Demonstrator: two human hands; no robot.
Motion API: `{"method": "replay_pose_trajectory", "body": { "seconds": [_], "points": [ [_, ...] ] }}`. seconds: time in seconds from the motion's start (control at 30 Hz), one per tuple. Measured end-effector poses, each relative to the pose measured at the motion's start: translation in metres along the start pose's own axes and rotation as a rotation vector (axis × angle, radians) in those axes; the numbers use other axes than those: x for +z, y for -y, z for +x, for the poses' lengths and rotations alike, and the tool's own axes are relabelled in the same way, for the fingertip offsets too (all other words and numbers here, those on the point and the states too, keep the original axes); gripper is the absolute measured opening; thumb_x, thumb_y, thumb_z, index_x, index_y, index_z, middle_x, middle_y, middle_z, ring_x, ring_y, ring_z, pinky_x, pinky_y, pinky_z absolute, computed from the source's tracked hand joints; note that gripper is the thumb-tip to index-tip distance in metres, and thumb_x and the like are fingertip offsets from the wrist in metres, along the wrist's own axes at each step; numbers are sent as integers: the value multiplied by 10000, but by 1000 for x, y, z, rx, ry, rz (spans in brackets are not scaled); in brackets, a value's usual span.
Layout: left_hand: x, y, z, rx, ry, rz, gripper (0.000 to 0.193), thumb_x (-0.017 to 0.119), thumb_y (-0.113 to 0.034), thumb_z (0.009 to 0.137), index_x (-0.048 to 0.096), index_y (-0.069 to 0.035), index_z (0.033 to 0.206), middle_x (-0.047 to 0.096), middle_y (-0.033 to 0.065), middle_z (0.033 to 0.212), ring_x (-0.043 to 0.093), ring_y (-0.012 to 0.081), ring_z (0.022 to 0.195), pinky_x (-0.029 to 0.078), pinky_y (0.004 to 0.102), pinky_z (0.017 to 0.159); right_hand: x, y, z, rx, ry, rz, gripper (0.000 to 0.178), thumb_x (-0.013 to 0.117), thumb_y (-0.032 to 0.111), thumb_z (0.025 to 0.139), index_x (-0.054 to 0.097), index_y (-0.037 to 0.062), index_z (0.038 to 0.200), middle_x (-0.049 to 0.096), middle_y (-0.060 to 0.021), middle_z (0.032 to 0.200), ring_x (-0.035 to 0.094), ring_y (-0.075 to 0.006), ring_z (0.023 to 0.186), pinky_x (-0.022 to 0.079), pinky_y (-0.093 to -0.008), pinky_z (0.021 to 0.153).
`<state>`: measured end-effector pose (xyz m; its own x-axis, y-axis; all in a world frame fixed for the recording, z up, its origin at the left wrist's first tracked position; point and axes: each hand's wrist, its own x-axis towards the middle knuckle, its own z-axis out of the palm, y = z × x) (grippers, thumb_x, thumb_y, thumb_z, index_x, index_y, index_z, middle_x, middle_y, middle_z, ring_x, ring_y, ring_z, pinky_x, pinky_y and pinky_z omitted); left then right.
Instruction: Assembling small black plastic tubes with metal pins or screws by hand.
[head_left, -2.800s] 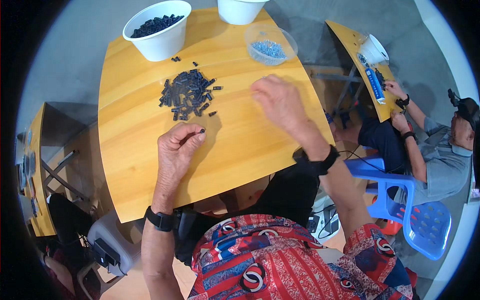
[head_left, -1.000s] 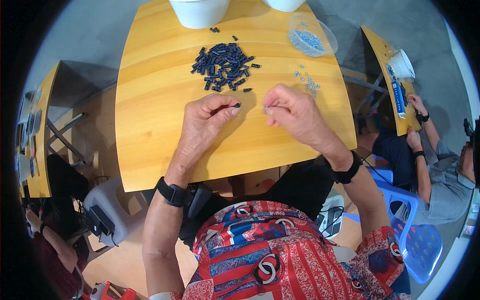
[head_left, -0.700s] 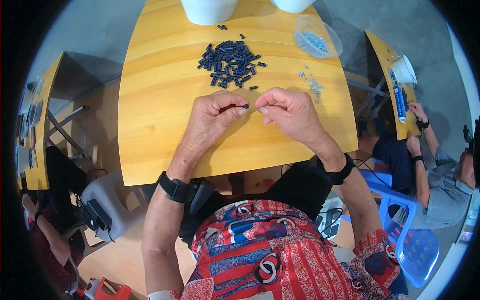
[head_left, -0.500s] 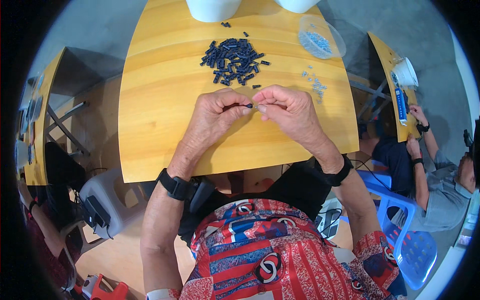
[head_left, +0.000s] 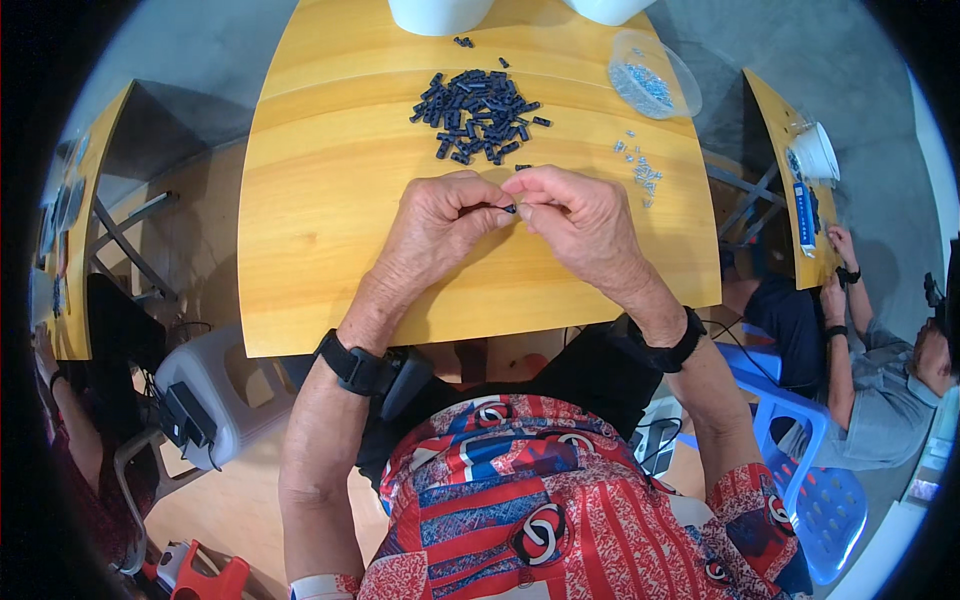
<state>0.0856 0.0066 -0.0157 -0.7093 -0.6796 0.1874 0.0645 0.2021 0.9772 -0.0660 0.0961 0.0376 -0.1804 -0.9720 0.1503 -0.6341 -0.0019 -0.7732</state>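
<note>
"Small black plastic cylinder [head_left: 511,209], pinched between the thumb and forefinger of the left hand [head_left: 440,212], above the near half of a yellow wood-grain table [head_left: 325,225]. The right hand [head_left: 592,218] meets it at its right end."

"And the right fingers?"

"Thumb and forefinger bent in close at that end, the others curled toward the palm. Whether they grip something of their own cannot be told; the fingertips hide it."

"How is such a step best done?"

"It looks like fine fingertip work at the cylinder's tip. The left pinch ought to be firm and set well back, leaving the end exposed, with the right fingers lined up straight rather than at a slant. Too hard a squeeze could twist so small a part out of hold."

"And the spot chosen?"

"A sensible one, it seems. Well in from the near edge, a dropped part would probably land on the surface. A loose heap of like black plastic cylinders [head_left: 475,112] lies toward the far edge, and scattered small silver pieces [head_left: 647,175] lie near the right edge, on the near side of a clear round plastic bowl [head_left: 685,92], within easy reach of the right hand."
</note>
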Motion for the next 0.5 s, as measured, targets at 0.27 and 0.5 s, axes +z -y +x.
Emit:
{"method": "replay_pose_trajectory", "body": {
  "seconds": [0.27,0.5],
  "points": [
    [-1,-1,0,-11,26,49,121,700,-50,789,669,15,888,619,44,755,565,108,721,464,243,669,1,3,2,-135,-17,-34,162,567,-1,797,641,47,933,669,-128,804,671,-257,749,525,-318,647],
    [1,0,1,8,-25,76,114,715,-62,761,679,-8,854,643,90,725,609,161,659,482,292,612,-2,6,7,-118,50,-101,163,540,-14,794,623,34,926,668,-130,800,668,-283,750,520,-330,630]
  ]
}}
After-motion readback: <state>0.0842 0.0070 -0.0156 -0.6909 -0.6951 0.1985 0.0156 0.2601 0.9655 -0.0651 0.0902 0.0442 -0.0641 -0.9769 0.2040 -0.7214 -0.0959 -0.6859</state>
